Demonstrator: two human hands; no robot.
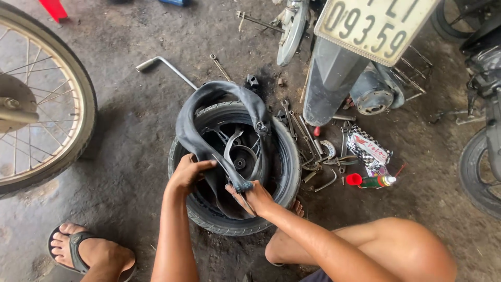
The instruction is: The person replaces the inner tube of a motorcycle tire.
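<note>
A black motorcycle tyre on its wheel (284,177) lies flat on the concrete floor in front of me. A limp black inner tube (190,117) arches over its top, partly out of the tyre, with its valve (262,127) on the right side. My left hand (189,174) grips the tube at the tyre's near-left inner edge. My right hand (254,197) pinches a folded end of the tube over the near rim. The wheel's hub and spokes (240,159) show through the middle.
Wrenches and loose parts (313,151) lie right of the tyre, beside a small spray can with a red cap (373,181) and a chequered packet (368,149). A motorcycle's rear mudguard (329,78) stands behind. A spoked wheel (47,99) stands left. An L-shaped wrench (167,68) lies behind the tyre.
</note>
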